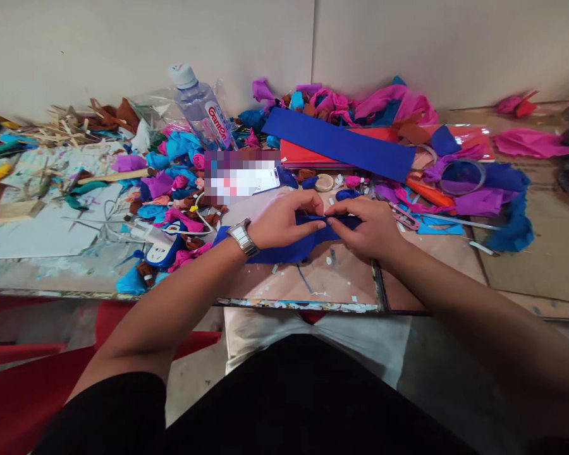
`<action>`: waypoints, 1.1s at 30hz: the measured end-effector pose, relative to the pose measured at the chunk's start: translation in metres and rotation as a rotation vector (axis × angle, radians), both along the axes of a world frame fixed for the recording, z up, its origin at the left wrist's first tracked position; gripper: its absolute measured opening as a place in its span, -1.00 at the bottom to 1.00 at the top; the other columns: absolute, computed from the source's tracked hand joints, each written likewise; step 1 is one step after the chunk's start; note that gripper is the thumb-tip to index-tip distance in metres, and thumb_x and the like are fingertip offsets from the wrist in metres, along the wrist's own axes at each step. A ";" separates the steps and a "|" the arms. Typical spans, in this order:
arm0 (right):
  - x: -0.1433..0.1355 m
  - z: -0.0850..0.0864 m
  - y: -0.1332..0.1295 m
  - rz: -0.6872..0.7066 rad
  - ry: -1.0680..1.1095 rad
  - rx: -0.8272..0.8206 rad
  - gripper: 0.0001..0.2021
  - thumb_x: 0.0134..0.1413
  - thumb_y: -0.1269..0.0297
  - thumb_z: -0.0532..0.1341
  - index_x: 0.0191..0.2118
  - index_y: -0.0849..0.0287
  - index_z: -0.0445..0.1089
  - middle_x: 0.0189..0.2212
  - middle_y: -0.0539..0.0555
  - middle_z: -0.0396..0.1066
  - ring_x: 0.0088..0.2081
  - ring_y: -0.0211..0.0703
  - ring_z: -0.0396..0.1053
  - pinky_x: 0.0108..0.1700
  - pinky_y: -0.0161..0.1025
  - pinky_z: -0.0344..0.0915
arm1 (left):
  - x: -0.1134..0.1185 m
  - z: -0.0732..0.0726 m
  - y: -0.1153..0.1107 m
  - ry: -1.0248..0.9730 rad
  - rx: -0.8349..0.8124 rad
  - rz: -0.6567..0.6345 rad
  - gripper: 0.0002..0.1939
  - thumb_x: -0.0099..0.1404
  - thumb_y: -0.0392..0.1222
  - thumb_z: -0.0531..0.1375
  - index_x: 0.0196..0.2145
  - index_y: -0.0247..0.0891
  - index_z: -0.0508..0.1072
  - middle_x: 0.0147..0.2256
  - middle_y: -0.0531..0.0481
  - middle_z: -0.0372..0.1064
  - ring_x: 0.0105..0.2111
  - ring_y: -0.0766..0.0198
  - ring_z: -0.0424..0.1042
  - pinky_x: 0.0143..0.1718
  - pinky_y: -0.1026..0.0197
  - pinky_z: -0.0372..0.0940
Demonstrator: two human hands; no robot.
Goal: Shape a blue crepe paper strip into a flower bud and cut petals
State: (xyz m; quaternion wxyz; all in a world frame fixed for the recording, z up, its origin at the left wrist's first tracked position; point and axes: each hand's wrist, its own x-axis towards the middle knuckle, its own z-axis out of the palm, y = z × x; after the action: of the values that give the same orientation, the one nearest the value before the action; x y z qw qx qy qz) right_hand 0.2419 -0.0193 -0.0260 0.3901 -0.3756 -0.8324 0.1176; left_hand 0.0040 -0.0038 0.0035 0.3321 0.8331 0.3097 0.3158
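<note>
A dark blue sheet of crepe paper [287,249] hangs under and between my hands, over the near part of the worktable. My left hand [284,218], with a metal wristwatch [243,238] at its wrist, pinches the paper's upper edge between thumb and forefinger. Coming in from the other side, my right hand [368,226] also pinches that edge, its fingertips almost touching the left ones. A tiny whitish bit shows between the fingertips, too small to name. Just beyond the hands lie a roll of tape [324,183] and small blue paper bundles [348,194].
A phone [265,181] lies beyond my left hand, near a water bottle [201,107]. A folded blue paper strip [339,142] rests on red packs. Pink cutter [406,218], clear tape roll [462,175] and paper scraps are at right; a power strip [161,251] is at left.
</note>
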 end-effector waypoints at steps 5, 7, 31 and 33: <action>-0.001 0.003 -0.001 -0.002 -0.022 -0.028 -0.86 0.23 0.24 0.35 -0.12 0.03 0.60 -0.21 0.02 0.68 -0.22 -0.01 0.60 -0.09 -0.08 0.43 | -0.002 0.001 0.000 0.037 0.045 0.049 -0.81 0.39 -0.06 0.27 -0.21 -0.25 0.49 -0.25 -0.02 0.50 -0.26 0.27 0.46 -0.11 0.21 0.38; -0.001 0.004 -0.001 -0.007 -0.032 -0.020 -0.88 0.22 0.25 0.34 -0.14 0.04 0.60 -0.23 0.03 0.68 -0.23 -0.01 0.60 -0.10 -0.08 0.43 | -0.003 0.001 0.001 0.037 0.041 0.047 -0.82 0.39 -0.07 0.28 -0.22 -0.25 0.49 -0.26 -0.01 0.49 -0.27 0.27 0.46 -0.12 0.21 0.37; 0.003 0.002 0.001 0.010 0.047 0.042 -0.87 0.16 0.36 0.34 -0.21 0.00 0.61 -0.26 0.01 0.67 -0.21 -0.02 0.61 -0.06 -0.06 0.46 | -0.015 0.010 0.014 0.021 -0.112 -0.036 -0.92 0.19 -0.34 0.22 -0.33 -0.26 0.39 -0.33 0.04 0.43 -0.31 0.34 0.41 -0.17 0.24 0.33; 0.003 0.002 0.002 0.000 0.045 0.045 -0.89 0.16 0.35 0.34 -0.22 0.00 0.61 -0.28 0.00 0.67 -0.21 -0.02 0.62 -0.08 -0.06 0.47 | -0.019 0.012 0.016 0.027 -0.105 -0.026 -0.91 0.16 -0.34 0.22 -0.34 -0.25 0.37 -0.34 0.04 0.44 -0.31 0.33 0.42 -0.17 0.22 0.33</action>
State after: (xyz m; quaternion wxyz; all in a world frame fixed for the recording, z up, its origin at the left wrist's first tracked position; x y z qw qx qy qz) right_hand 0.2450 -0.0175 -0.0235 0.4170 -0.3640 -0.8259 0.1071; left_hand -0.0147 0.0121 0.0154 0.3754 0.8224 0.3197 0.2836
